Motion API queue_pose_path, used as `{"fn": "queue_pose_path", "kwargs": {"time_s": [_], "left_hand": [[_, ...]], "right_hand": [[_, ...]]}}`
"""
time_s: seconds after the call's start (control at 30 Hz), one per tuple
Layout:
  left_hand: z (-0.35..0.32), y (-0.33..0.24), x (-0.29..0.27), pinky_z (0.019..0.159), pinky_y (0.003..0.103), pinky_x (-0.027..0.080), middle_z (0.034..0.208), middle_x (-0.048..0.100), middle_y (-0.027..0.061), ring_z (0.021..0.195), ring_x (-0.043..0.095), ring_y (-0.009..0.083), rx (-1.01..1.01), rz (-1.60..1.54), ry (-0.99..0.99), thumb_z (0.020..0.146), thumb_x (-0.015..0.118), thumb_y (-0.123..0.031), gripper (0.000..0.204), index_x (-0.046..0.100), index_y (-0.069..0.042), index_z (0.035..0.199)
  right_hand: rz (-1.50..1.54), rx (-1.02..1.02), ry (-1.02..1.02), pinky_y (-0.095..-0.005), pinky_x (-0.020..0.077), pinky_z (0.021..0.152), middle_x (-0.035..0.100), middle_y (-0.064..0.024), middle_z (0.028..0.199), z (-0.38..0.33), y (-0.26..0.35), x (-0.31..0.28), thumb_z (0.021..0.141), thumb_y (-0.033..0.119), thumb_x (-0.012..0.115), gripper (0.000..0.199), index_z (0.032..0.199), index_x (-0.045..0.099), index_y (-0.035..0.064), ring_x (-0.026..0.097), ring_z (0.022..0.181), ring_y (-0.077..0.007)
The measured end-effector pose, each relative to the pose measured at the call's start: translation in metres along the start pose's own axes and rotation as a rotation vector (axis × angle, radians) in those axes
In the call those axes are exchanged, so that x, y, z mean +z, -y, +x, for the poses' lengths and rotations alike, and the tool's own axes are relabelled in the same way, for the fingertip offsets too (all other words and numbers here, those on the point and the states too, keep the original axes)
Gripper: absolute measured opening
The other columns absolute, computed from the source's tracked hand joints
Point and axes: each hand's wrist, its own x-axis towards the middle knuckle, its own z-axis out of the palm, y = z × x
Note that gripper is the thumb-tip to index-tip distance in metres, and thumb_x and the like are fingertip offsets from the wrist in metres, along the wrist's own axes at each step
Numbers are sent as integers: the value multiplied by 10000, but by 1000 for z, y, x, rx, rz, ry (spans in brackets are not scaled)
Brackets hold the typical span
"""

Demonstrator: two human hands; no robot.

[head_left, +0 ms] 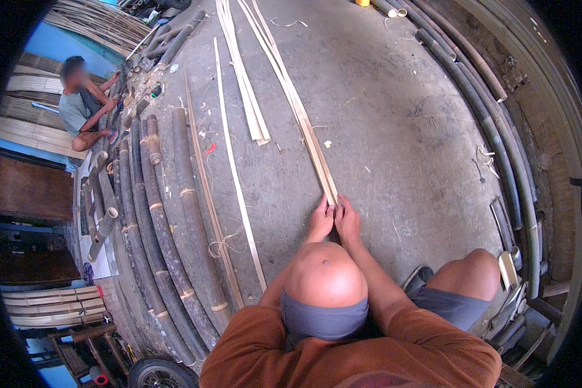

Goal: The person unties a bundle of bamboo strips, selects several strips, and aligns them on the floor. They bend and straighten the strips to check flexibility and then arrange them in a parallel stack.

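Observation:
Both hands meet just beyond my raised knee, at the near end of a long bundle of split bamboo strips [315, 150]. My left hand [320, 221] has its fingers closed on the left side of that end. From the other side my right hand [348, 222] grips the same end, fingertips close to those of the left. The strips run away along the concrete floor and spread slightly apart at the far end. A second bundle of pale bamboo strips [244, 97] lies to their left, and a single pale strip [229, 145] lies farther left.
Dark bamboo poles [150, 187] lie in a row on the left; more poles [491, 129] line the right wall. At far left a person [84, 107] sits low among bamboo pieces. A wheel [161, 374] stands at lower left. Scraps dot the concrete floor [401, 123].

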Motion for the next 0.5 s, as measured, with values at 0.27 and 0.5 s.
{"fn": "queue_pose_path", "kwargs": {"time_s": [0.27,0.5], "left_hand": [[10,11,3,816,436,499,1039,680,199,952,656,361,70,51,162,958,515,-239,356,570,-98,1280],[-6,-9,-9,796,520,483,986,660,215,937,608,433,20,346,-63,922,525,-204,209,617,-48,1027]], "right_hand": [[-94,-46,-24,-461,518,785,677,-195,992,6,21,-12,893,173,531,326,1193,655,151,660,898,-384],[-223,-127,-103,-471,488,836,586,-189,1017,1,2,-9,849,169,608,307,1150,633,110,592,952,-378]]}}
